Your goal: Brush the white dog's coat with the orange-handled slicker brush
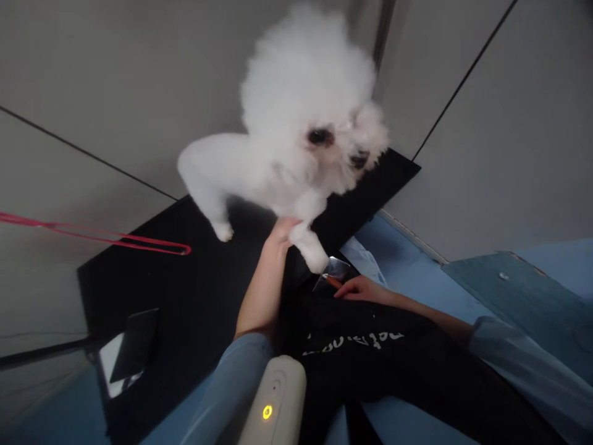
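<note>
A fluffy white dog point(296, 130) stands on a black grooming table point(185, 278), its face turned toward me. My left hand point(280, 235) reaches up under the dog and is closed around its front leg just above the paw point(315, 256). My right hand point(359, 288) rests low against my dark apron point(370, 346), fingers closed on a tool with an orange handle and a shiny metal part point(331, 275), which looks like a comb or scissors.
A red leash loop point(139, 242) hangs in from the left over the table. A white device with a lit yellow ring point(273, 402) sits at the bottom centre. Grey walls stand behind; blue floor and a blue board point(523, 296) lie to the right.
</note>
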Motion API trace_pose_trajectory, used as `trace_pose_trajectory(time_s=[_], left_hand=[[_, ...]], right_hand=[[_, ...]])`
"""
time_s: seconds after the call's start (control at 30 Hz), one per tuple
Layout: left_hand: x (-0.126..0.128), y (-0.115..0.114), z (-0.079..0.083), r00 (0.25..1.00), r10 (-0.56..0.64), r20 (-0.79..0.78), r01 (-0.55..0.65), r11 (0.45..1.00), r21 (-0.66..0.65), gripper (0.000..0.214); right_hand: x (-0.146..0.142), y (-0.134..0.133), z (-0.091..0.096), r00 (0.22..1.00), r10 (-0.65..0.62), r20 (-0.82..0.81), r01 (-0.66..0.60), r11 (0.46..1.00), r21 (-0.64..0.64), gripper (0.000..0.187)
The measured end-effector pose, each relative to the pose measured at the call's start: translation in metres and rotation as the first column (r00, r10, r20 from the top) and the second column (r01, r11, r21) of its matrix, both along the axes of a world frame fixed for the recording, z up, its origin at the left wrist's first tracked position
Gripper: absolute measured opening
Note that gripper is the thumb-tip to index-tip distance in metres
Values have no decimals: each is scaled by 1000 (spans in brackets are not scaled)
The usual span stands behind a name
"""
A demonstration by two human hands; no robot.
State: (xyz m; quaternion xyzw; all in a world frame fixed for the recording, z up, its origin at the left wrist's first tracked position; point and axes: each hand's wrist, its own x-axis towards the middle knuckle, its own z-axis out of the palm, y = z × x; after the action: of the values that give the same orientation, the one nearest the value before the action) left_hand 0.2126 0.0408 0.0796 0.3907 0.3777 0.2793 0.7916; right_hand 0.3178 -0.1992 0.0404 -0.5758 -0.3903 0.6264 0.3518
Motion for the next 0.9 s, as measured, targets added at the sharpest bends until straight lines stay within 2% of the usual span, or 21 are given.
trace_pose_trajectory(time_s=[0.1, 0.17, 0.27, 0.3, 0.4, 0.43, 0.5, 0.53, 0.57, 0.6, 0.67, 0.7, 0.73, 0.77, 0.8, 0.83, 0.87, 0.9], left_hand=[[5, 1, 6, 997, -38, 74, 42, 998, -49, 14], [6, 0, 9, 993, -52, 102, 58, 997, -50, 16], [1, 2, 10, 992, -66, 107, 63, 998, 30, 14], [-1, 4, 11, 992, -70, 105, 64, 996, 56, 12], [-1, 8, 14, 998, -29, 46, 21, 986, 163, 5], [3, 6, 16, 1000, 5, 20, -10, 977, 212, 12], [16, -3, 21, 997, 80, -10, -72, 936, 344, 30], [24, -9, 22, 997, 76, -14, -64, 917, 395, 35], [33, -15, 22, 997, 71, -30, -46, 860, 508, 37], [39, -21, 20, 997, 37, -65, 9, 803, 596, 33], [41, -23, 15, 979, -97, -180, 192, 741, 644, 17], [35, -19, 13, 963, -125, -240, 255, 714, 653, 14], [24, -11, 10, 961, -68, -270, 236, 709, 665, 17], [10, 1, 8, 966, 39, -254, 150, 716, 682, 20], [-5, 17, 6, 959, 200, -199, -10, 728, 686, 24], [-19, 36, 4, 915, 382, -133, -202, 717, 668, 31], [-30, 55, 2, 866, 490, -100, -338, 721, 605, 37], [-37, 74, 1, 849, 518, -101, -402, 758, 514, 40]], right_hand=[[0, 5, 10, 996, -37, -84, 43, 996, 76, 28], [4, 11, 15, 994, 54, -96, -47, 996, 73, 24], [15, 17, 17, 971, 224, -81, -223, 974, 31, 18], [18, 19, 15, 973, 215, -87, -215, 977, 16, 20], [20, 26, 5, 996, 70, -61, -74, 996, -53, 27], [17, 28, -1, 998, 54, -35, -56, 995, -79, 26], [7, 32, -14, 995, 88, 35, -83, 988, -132, 21], [2, 35, -21, 991, 115, 70, -103, 983, -153, 20], [-3, 37, -27, 986, 131, 103, -115, 982, -149, 20], [-7, 40, -33, 981, 134, 140, -115, 985, -132, 21], [-14, 46, -42, 973, 127, 192, -115, 991, -71, 23], [-16, 49, -45, 971, 126, 204, -118, 992, -53, 24], [-18, 51, -48, 970, 131, 207, -123, 991, -54, 24], [-20, 54, -51, 970, 142, 199, -130, 989, -72, 24], [-22, 56, -53, 971, 154, 184, -138, 985, -99, 23], [-24, 59, -55, 972, 168, 165, -148, 981, -125, 22], [-26, 62, -55, 973, 174, 149, -154, 978, -141, 21], [-28, 67, -54, 975, 182, 131, -163, 976, -142, 20]])
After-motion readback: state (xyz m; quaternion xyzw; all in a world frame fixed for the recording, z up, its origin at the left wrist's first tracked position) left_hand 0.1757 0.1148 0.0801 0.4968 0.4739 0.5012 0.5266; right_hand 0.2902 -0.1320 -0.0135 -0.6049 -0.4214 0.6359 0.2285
